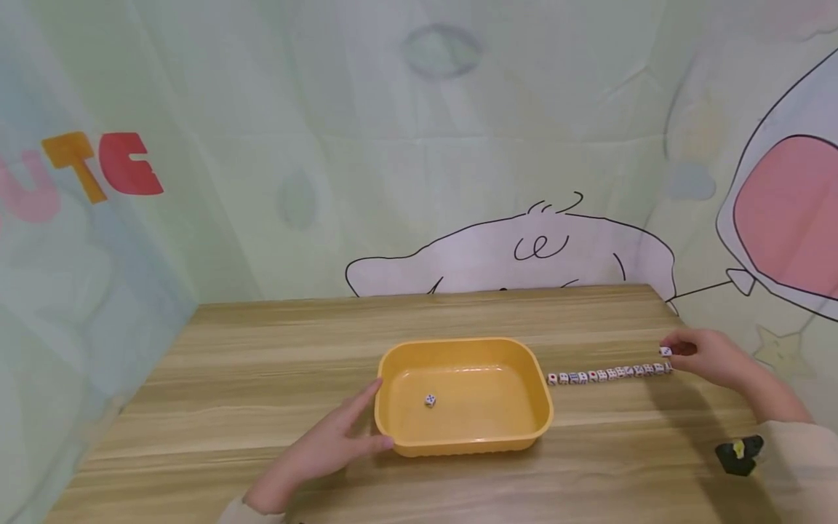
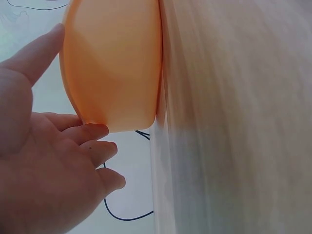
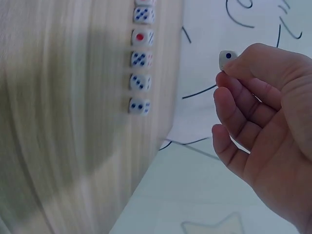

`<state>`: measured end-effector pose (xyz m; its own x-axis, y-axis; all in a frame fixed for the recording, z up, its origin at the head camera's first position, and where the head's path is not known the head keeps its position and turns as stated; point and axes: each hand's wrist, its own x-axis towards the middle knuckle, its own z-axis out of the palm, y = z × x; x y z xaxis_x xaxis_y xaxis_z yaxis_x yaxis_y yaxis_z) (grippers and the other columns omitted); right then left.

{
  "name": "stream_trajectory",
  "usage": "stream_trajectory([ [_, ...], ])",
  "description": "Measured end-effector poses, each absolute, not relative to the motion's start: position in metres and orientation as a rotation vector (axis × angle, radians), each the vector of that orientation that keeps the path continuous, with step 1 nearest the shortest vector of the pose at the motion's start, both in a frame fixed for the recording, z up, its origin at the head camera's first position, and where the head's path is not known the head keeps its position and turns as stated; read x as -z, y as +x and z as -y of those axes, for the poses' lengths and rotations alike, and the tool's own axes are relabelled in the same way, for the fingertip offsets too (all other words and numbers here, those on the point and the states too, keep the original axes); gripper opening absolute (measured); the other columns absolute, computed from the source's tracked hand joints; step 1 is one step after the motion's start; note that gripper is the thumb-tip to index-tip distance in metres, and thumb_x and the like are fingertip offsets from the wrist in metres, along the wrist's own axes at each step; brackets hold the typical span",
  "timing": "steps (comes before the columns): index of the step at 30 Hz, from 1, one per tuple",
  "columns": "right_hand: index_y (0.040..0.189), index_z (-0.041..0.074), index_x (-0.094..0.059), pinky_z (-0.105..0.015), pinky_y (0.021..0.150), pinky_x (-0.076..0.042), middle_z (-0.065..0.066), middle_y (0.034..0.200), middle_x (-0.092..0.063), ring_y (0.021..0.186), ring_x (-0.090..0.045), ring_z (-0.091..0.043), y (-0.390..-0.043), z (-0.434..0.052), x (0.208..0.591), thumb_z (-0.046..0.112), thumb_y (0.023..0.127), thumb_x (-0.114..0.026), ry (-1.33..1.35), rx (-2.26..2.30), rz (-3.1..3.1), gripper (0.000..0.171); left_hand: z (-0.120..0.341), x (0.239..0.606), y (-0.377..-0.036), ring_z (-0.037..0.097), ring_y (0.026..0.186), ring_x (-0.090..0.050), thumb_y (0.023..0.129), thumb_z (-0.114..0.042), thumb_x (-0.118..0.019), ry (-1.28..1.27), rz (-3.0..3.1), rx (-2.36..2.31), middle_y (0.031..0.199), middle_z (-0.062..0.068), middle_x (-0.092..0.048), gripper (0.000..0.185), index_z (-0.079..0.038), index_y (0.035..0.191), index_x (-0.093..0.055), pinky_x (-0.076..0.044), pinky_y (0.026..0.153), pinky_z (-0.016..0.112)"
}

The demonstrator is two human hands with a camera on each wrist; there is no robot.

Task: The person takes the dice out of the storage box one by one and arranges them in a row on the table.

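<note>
A yellow plastic tray point(image 1: 463, 445) stands on the wooden table with one white die point(image 1: 430, 400) lying inside it. My left hand point(image 1: 330, 440) rests against the tray's left end, thumb and fingers spread and touching its rim; the left wrist view shows this hand point(image 2: 58, 161) beside the tray wall point(image 2: 114, 73). To the right of the tray runs a row of several white dice point(image 1: 612, 374) with red and blue pips. Above the row's right end, my right hand point(image 1: 710, 356) pinches another die point(image 3: 227, 58) between thumb and fingertips, held clear of the table.
A patterned cloth point(image 1: 419, 145) with cartoon drawings hangs behind the table point(image 1: 275, 364) and at its sides. A small dark object with a yellow mark point(image 1: 740, 455) shows by the right sleeve.
</note>
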<state>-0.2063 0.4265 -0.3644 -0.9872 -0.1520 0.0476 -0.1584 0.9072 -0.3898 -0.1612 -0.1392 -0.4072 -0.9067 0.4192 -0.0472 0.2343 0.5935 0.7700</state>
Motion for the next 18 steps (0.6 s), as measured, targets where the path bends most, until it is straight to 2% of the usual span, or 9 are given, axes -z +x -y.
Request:
stream_trajectory([
  [7,0.099,-0.012,-0.065,-0.027,0.065,-0.049,-0.016,0.089,-0.067,0.081,-0.058,-0.017,-0.208,-0.441,0.370,0.005,0.084,-0.068,0.183,-0.626,3.062,0.023,0.140,0.408,-0.161,0.047,0.142,-0.016,0.081,-0.047,-0.074,0.540,-2.606,-1.209,0.157,0.017,-0.025,0.096,-0.012,0.154,-0.024,-0.012,0.111,0.068],
  [18,0.099,-0.017,-0.063,-0.029,0.064,-0.049,-0.017,0.086,-0.067,0.078,-0.057,-0.014,-0.210,-0.456,0.381,0.004,0.084,-0.066,0.132,-0.644,3.084,0.026,0.140,0.408,-0.161,0.046,0.143,-0.017,0.081,-0.045,-0.074,0.526,-2.599,-1.212,0.157,0.016,-0.026,0.094,-0.012,0.154,-0.024,-0.012,0.112,0.067],
])
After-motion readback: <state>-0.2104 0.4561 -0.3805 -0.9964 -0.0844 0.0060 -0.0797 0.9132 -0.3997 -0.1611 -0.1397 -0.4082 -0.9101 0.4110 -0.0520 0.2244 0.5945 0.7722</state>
